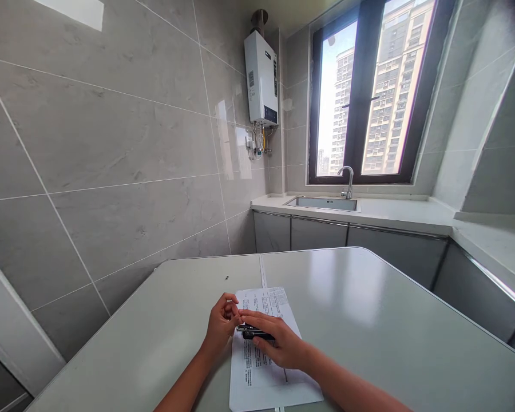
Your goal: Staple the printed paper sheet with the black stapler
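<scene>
A black stapler (257, 333) with a shiny metal front lies low over the printed sheets (257, 395). My right hand (281, 341) is closed around it, fingers along its top and thumb on the near side. At the stapler's front end, my left hand (221, 323) is closed, its thumb and fingertips pinched together close to the right fingertips. What the left fingers pinch, if anything, is too small to make out. The sheets carry dense printed text and lie on the table (175, 320), partly covered by the right hand and stapler.
A tiny dark bit (227, 277) lies on the table beyond the sheets. Behind the table stands a counter (395, 212) with a sink (321, 203) and a faucet (347, 180). A tiled wall (124, 143) runs along the left, with a water heater (261, 80) mounted near the window.
</scene>
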The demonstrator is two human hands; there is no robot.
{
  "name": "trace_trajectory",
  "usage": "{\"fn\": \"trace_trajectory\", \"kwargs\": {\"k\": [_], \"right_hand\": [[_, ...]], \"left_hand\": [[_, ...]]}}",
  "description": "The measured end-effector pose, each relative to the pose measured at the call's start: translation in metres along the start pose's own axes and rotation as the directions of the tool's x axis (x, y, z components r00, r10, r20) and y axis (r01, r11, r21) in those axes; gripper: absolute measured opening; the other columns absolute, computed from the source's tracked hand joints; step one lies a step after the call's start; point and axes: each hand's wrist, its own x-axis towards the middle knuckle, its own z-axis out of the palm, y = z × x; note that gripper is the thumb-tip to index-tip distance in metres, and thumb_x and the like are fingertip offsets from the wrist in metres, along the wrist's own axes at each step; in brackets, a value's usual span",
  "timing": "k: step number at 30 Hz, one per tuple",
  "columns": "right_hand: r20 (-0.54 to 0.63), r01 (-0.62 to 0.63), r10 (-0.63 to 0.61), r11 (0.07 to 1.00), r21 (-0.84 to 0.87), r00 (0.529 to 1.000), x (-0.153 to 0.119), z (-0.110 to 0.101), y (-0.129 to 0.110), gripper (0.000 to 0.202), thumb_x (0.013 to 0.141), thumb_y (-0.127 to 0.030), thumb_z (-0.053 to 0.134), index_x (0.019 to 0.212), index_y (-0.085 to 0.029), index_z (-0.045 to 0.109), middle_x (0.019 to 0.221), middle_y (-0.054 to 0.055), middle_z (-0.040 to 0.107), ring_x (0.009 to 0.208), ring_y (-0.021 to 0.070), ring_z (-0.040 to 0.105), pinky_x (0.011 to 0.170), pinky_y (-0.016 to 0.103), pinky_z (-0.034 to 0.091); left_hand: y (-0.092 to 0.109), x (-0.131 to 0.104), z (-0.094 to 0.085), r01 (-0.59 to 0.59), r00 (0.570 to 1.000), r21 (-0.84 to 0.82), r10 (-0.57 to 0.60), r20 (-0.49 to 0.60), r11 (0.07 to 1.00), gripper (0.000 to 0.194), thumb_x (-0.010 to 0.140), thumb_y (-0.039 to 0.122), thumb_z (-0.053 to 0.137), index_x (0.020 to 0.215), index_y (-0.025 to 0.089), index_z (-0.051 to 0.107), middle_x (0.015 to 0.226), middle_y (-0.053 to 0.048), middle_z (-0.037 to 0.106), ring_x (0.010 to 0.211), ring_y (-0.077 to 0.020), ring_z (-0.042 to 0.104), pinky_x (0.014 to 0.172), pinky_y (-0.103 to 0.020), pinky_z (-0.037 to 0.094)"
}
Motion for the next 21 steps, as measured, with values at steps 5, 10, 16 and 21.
{"fn": "trace_trajectory", "kwargs": {"k": [5, 10, 16, 21], "right_hand": [[-0.167, -0.105, 0.097, 0.994, -0.036, 0.981, 0.004, -0.012, 0.018, 0.047, 0.104, -0.03, 0.049, 0.151, -0.029, 0.051, 0.155, 0.007, 0.052, 0.144, 0.0233, 0.049, 0.121, 0.047, 0.04], [-0.313, -0.426, 0.348, 0.875, -0.229, 0.884, -0.012, -0.055, 0.07, 0.047, 0.103, -0.034, 0.045, 0.149, -0.026, 0.054, 0.159, 0.005, 0.047, 0.146, 0.025, 0.046, 0.122, 0.05, 0.037], [-0.219, -0.664, 0.649, 0.59, -0.46, 0.729, -0.051, -0.083, 0.133, 0.058, 0.099, -0.033, 0.044, 0.153, -0.012, 0.048, 0.165, 0.011, 0.035, 0.147, 0.0272, 0.044, 0.123, 0.041, 0.033], [-0.208, -0.668, 0.681, 0.529, -0.524, 0.702, -0.048, -0.076, 0.141, 0.063, 0.101, -0.045, 0.043, 0.155, -0.012, 0.045, 0.168, 0.011, 0.028, 0.156, 0.0297, 0.024, 0.128, 0.044, 0.022]], "left_hand": [[0.005, 0.0, 0.0, -0.032, 0.999, 0.089, 0.034, -0.025, 0.995, 0.035, 0.083, 0.048, 0.077, 0.096, 0.023, 0.056, 0.063, 0.007, 0.049, 0.05, -0.0086, 0.037, 0.048, -0.02, 0.031], [0.004, 0.008, -0.011, -0.035, 0.982, 0.351, 0.096, -0.16, 0.936, 0.022, 0.093, 0.044, 0.064, 0.086, 0.023, 0.06, 0.06, 0.005, 0.047, 0.056, -0.013, 0.042, 0.057, -0.023, 0.031], [-0.03, 0.056, -0.05, 0.075, 0.987, 0.86, 0.084, -0.135, 0.504, 0.022, 0.099, 0.03, 0.046, 0.11, 0.022, 0.063, 0.1, -0.009, 0.07, 0.092, -0.0245, 0.065, 0.082, -0.035, 0.047], [-0.061, 0.091, -0.069, 0.03, 0.999, 0.919, -0.04, -0.015, 0.393, 0.046, 0.094, 0.029, 0.053, 0.138, 0.017, 0.059, 0.154, -0.018, 0.05, 0.142, -0.0335, 0.045, 0.116, -0.048, 0.034]]}}
